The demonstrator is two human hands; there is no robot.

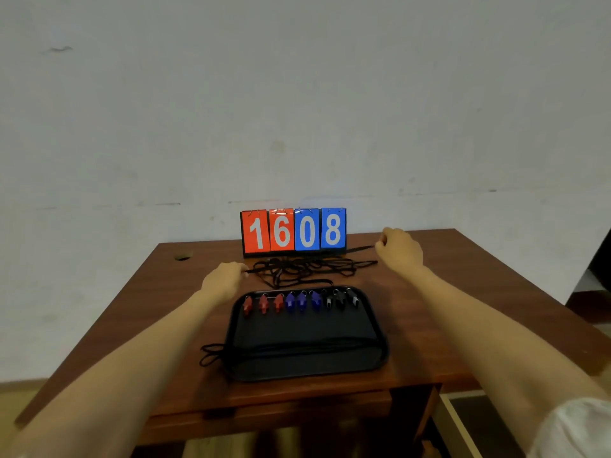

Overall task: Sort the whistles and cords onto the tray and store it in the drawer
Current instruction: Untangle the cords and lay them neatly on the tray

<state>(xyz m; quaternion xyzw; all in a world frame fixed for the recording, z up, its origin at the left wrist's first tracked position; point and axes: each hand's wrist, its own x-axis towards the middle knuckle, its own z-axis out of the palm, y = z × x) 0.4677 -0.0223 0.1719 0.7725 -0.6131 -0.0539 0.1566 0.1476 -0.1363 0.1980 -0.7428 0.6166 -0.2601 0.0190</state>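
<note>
Cord pinched at both ends, being drawn out of the tangle behind the tray.

My left hand pinches one end between curled fingertips and my right hand pinches what I take for the other, so the cord runs low over the pile of loose cords on the table. Nearer me, the tray carries nine whistles in a row, red, blue, black, and laid cords along its near side, loops spilling off the left rim. I judge the whistles sorted and the cords partly done. Next I must lift this one free without dragging the tangle, then lay it straight beside the others.
</note>
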